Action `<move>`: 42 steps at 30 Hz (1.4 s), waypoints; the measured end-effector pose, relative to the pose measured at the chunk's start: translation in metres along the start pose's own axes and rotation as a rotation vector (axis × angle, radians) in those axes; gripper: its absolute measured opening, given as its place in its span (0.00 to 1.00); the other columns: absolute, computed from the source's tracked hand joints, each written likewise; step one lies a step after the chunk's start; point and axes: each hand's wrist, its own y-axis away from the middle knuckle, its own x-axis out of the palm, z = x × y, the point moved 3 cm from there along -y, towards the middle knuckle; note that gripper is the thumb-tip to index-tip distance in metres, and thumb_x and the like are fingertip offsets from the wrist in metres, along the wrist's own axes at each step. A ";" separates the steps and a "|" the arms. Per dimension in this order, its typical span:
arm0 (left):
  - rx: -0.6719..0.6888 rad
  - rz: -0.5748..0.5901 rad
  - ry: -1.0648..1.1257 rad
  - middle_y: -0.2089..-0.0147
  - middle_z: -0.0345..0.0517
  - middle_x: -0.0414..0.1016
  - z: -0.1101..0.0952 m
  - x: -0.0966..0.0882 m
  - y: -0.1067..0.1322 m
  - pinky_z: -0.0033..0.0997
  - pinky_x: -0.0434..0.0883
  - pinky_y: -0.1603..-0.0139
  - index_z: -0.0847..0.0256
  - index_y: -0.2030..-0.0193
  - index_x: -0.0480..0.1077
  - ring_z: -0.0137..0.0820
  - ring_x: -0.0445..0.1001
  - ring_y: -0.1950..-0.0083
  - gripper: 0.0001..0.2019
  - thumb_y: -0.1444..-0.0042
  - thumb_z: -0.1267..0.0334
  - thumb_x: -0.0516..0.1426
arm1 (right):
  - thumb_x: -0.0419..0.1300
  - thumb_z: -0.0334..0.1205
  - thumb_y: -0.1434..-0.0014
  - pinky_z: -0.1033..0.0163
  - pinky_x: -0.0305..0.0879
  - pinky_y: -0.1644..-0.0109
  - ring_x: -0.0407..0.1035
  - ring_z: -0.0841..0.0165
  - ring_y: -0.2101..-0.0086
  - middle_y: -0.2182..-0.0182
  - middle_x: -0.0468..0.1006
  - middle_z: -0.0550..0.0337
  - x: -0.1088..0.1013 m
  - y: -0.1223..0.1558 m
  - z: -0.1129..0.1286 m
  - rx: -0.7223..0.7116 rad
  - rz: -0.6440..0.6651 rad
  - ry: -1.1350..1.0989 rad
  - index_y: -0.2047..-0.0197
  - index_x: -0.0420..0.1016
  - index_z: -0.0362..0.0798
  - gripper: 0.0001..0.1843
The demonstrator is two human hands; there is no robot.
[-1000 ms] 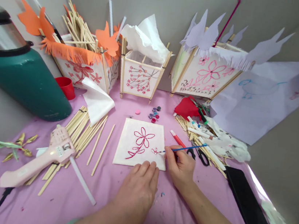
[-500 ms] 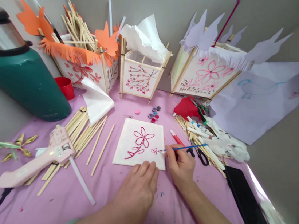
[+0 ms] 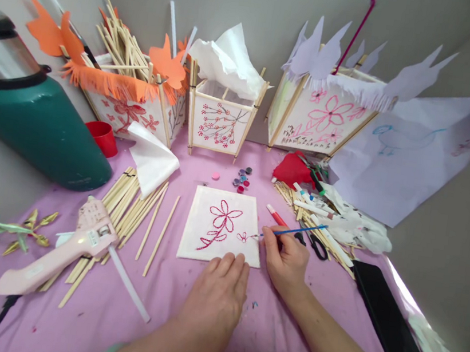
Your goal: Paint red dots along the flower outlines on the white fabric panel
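A white square panel [image 3: 199,212] lies flat on the purple cloth, painted with a large red flower on a leafy stem and a smaller flower to its right. My left hand [image 3: 220,289] rests with fingers stretched flat over the panel's lower edge. Pinched in my right hand [image 3: 287,258] is a thin blue paintbrush [image 3: 301,230], its tip pointing left, close by the small flower. Whether the tip touches the panel I cannot tell. Small paint pots [image 3: 242,179] stand just behind the panel. A red marker [image 3: 276,215] and black-handled scissors [image 3: 318,247] lie behind my right hand.
At left are a pink glue gun [image 3: 55,256], wooden sticks [image 3: 137,215] and a green bottle [image 3: 50,134]. Decorated stick-framed boxes, one a white lantern shape [image 3: 224,125], line the back. A black phone-like slab [image 3: 393,324] lies at right, near markers [image 3: 317,209] and crumpled tissue [image 3: 362,227].
My right hand and the paintbrush have shifted slightly to the right, drawing the tip a little off the small flower. My left hand stays in place.
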 end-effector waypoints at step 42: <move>-0.004 0.057 0.010 0.39 0.57 0.65 -0.001 -0.005 -0.003 0.45 0.63 0.44 0.71 0.40 0.62 0.44 0.64 0.41 0.21 0.40 0.67 0.49 | 0.57 0.36 0.42 0.67 0.63 0.74 0.67 0.73 0.79 0.78 0.74 0.61 0.005 0.001 0.007 0.017 0.094 -0.113 0.73 0.71 0.47 0.08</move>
